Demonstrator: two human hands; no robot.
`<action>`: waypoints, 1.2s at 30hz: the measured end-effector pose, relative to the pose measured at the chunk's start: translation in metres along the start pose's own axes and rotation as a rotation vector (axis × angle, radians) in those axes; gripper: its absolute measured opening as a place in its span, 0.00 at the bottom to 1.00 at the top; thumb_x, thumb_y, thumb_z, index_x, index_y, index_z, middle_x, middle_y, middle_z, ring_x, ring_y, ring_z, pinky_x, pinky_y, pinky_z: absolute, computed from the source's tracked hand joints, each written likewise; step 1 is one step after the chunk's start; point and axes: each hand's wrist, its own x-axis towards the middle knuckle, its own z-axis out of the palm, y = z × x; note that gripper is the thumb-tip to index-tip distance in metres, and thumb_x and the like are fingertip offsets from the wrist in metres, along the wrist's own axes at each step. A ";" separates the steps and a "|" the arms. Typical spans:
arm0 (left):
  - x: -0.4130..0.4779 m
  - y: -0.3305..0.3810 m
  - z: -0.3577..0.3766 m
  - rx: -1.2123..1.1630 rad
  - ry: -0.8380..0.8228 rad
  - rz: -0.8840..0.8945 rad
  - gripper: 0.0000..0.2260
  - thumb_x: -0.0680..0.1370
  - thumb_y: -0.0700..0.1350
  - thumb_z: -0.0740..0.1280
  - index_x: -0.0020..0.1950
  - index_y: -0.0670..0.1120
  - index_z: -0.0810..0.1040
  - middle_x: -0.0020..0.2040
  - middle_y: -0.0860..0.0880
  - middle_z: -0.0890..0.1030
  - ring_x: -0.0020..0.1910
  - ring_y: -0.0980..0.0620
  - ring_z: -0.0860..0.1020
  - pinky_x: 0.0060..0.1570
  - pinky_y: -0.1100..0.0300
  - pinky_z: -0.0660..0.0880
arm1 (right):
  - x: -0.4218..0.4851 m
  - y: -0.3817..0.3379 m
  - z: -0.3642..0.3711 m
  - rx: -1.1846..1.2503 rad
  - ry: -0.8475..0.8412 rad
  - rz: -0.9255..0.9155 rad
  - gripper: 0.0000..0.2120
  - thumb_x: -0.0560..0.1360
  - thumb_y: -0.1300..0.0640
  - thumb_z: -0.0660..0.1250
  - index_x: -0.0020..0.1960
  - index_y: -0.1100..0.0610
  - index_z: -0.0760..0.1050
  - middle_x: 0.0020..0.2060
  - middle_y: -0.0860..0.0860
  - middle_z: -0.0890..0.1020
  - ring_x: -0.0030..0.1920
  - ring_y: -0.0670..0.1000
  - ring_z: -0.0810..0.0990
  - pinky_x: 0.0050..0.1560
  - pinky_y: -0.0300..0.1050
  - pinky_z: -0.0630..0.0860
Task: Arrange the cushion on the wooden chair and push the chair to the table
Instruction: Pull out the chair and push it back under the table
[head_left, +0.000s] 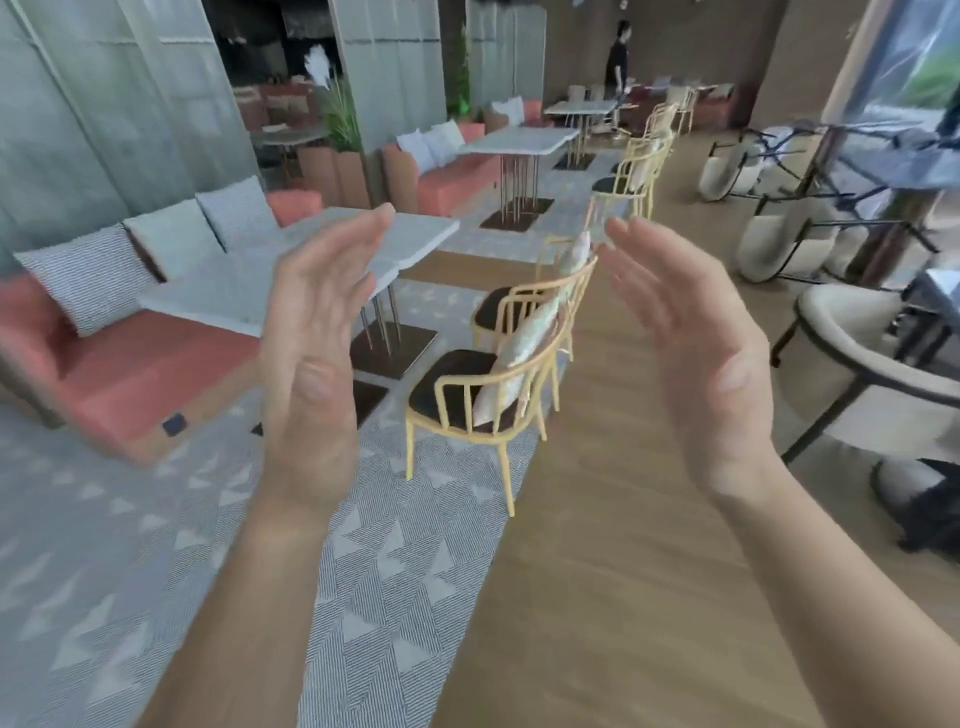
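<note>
Between the two raised hands, farther off, stands the chair (470, 410), with the cushion (511, 358) propped upright against its backrest.

Left to right:

1. Sofa (119, 374): far left, behind the table.
2. Table (228, 296): left of the chair and slightly beyond it. A strip of carpet (374, 571) separates the two, so the chair is not yet pushed in.
3. Left hand (322, 332): fingers spread apart, palm facing right, holding nothing. It overlaps the table in view but touches neither table nor chair.
4. Chair and cushion: the seat opens toward the table; the curved backrest faces right, toward the wood floor. The cushion's long axis runs steeply upward along the backrest, leaning slightly.
5. Right hand (691, 332): fingers spread apart, palm facing left, empty.

Governing relation: both hands are well short of the chair, which lies ahead of them and lower. The right hand appears marginally closer to the backrest, the left to the seat front. Judgement: reach forward and down to the cushion first, then push from the backrest leftward toward the table.

Brands, labels, writing: none legible.
</note>
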 end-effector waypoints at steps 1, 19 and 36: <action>0.011 -0.022 0.015 0.008 -0.017 -0.009 0.39 0.76 0.77 0.60 0.74 0.48 0.70 0.78 0.44 0.73 0.81 0.41 0.67 0.80 0.38 0.62 | 0.006 0.022 -0.017 -0.004 0.008 0.000 0.46 0.77 0.27 0.58 0.77 0.65 0.61 0.76 0.62 0.69 0.78 0.61 0.69 0.78 0.59 0.65; 0.203 -0.315 0.188 0.177 0.234 -0.078 0.41 0.75 0.78 0.60 0.75 0.49 0.69 0.76 0.46 0.74 0.80 0.39 0.69 0.78 0.41 0.65 | 0.222 0.364 -0.235 0.225 -0.188 -0.026 0.45 0.79 0.28 0.57 0.78 0.64 0.56 0.76 0.63 0.65 0.78 0.68 0.67 0.77 0.60 0.66; 0.358 -0.585 0.212 0.411 0.423 -0.097 0.39 0.76 0.77 0.60 0.75 0.49 0.70 0.76 0.46 0.76 0.79 0.37 0.69 0.77 0.38 0.65 | 0.401 0.666 -0.285 0.473 -0.418 0.054 0.46 0.77 0.27 0.58 0.79 0.62 0.58 0.78 0.63 0.66 0.79 0.63 0.67 0.78 0.58 0.64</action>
